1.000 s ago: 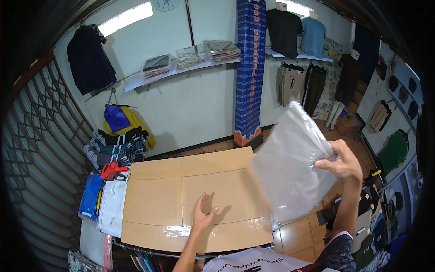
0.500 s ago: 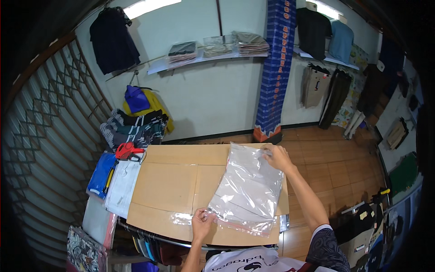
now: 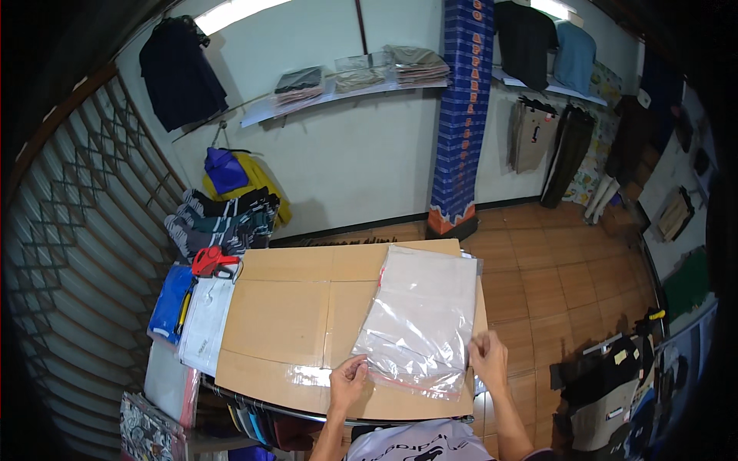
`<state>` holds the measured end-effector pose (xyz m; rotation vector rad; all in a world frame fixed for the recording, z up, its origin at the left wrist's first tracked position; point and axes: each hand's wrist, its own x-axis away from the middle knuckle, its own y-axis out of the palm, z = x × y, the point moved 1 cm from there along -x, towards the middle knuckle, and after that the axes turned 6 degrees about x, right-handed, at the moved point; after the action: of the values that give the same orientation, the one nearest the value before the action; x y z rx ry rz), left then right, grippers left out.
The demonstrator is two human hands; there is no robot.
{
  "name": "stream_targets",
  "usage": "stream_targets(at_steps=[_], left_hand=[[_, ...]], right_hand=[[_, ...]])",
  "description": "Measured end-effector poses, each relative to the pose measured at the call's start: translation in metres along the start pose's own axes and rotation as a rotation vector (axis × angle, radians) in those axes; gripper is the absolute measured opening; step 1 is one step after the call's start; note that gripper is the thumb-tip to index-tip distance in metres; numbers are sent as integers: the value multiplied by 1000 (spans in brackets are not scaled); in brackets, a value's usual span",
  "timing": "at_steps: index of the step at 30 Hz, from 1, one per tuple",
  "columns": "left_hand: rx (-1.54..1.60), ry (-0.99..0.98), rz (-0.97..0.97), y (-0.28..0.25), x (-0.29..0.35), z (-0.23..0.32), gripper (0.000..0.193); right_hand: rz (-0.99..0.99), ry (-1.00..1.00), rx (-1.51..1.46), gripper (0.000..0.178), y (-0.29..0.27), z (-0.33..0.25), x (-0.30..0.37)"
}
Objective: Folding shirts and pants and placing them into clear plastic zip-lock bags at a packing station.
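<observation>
We've got the clear plastic bag (image 3: 423,319) lying flat on the cardboard surface (image 3: 284,323), left hand (image 3: 347,382) and right hand (image 3: 489,359) pinching its near corners, fingers closed — light, limp, slippery, we'd judge.

A clear plastic bag (image 3: 423,323) with a red zip edge lies flat on the cardboard's right side.
</observation>
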<state>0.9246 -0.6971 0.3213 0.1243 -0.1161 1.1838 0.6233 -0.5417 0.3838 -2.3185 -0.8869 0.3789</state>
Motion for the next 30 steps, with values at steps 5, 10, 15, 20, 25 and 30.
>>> stream_targets(at_steps=[5,10,15,20,25,30], left_hand=[[0,-28,-63,5,-7,10,29],[32,-28,-58,4,-11,18,30],[42,23,-76,-12,-14,1,35],[54,19,-80,-25,-2,10,48],[74,-75,-75,-50,10,0,40],[121,-177,-171,-73,6,-13,19]], right_hand=[[-92,173,7,31,6,22,67],[-121,281,-246,25,32,41,91],[-161,383,-515,18,39,38,100],[-132,445,-629,21,43,33,121],[-98,480,-578,22,51,31,145],[-85,536,-590,20,55,34,166]])
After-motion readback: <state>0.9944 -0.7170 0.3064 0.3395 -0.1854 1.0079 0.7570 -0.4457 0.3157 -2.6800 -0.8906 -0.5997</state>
